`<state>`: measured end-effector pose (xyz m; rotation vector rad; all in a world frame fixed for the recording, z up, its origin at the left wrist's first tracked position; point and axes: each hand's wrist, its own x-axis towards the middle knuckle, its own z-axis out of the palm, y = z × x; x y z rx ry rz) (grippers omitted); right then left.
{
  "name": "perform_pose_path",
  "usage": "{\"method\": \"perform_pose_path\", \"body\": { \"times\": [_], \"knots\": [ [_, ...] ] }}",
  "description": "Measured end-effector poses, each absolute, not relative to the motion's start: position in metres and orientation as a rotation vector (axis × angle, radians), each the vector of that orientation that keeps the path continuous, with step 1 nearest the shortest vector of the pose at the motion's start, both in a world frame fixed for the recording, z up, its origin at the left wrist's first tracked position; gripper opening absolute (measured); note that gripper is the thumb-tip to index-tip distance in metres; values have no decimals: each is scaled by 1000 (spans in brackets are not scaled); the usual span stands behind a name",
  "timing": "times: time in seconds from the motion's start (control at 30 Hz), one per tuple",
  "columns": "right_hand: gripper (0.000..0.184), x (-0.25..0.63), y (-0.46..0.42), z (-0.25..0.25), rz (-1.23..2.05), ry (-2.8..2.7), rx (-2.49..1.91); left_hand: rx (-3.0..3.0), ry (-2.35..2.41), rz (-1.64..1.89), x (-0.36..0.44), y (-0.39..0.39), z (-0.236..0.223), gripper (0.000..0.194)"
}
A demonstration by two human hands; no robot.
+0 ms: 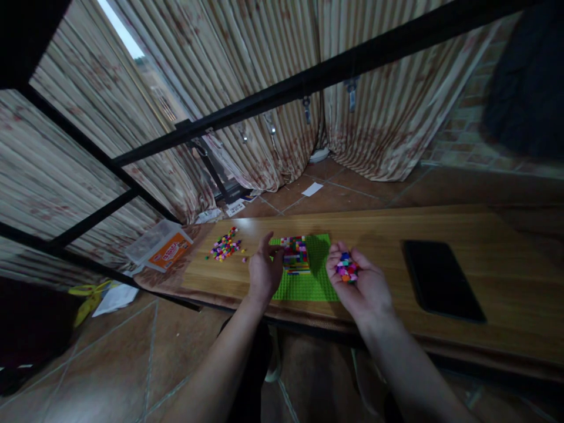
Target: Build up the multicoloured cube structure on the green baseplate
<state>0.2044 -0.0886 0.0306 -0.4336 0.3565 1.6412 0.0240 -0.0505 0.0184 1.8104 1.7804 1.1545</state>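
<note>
A green baseplate (320, 285) lies on the wooden table, bearing a small block of colourful toy bricks (296, 255) built up in rows. My left hand (263, 271) is at the left side of this block, its visible fingers apart, and I see nothing held between them; the far fingers are partly hidden. My right hand (368, 288) is turned palm up over the plate's right edge. Its curled fingers cup a small heap of loose toy bricks (347, 268) in pink, blue, red and other colours.
Loose bricks (226, 245) are scattered on the table's left part. A black tablet (443, 281) lies at the right. A clear plastic box with an orange label (161, 247) stands beyond the left end. A dark metal bar (264, 111) crosses before the curtains (273, 47).
</note>
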Motion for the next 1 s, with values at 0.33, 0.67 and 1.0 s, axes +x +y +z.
{"method": "perform_pose_path", "body": {
  "times": [0.33,0.67,1.0],
  "knots": [
    [27,203,-88,28,1657,346,-437,1574,1705,1274,26,-39,18,48],
    [25,203,-88,27,1650,341,-442,1248,1532,1231,26,-28,18,57],
    [26,200,-88,27,1658,347,-436,1160,1465,1071,18,-16,25,71]
  ]
}}
